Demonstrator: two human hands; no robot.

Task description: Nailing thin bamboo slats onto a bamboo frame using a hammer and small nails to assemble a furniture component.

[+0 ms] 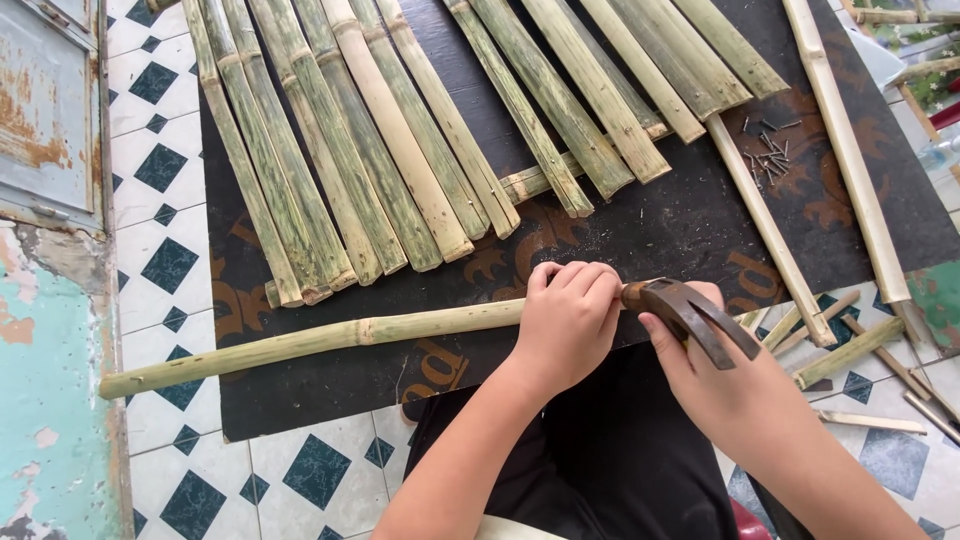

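My left hand (568,318) is curled over a long green bamboo pole (300,345) that lies across a black mat (660,225), fingers pinched at its top near the hammer. My right hand (722,375) grips a rusty claw hammer (690,310) close to its head. The hammer head rests right beside my left fingers, over the pole. Whether a nail sits under my fingers is hidden.
Several split bamboo slats (350,150) lie fanned across the mat's far side. A small heap of nails (768,155) lies at upper right. Thin bamboo sticks (840,350) and offcuts sit at right on the tiled floor (160,200). A worn metal door (45,100) stands left.
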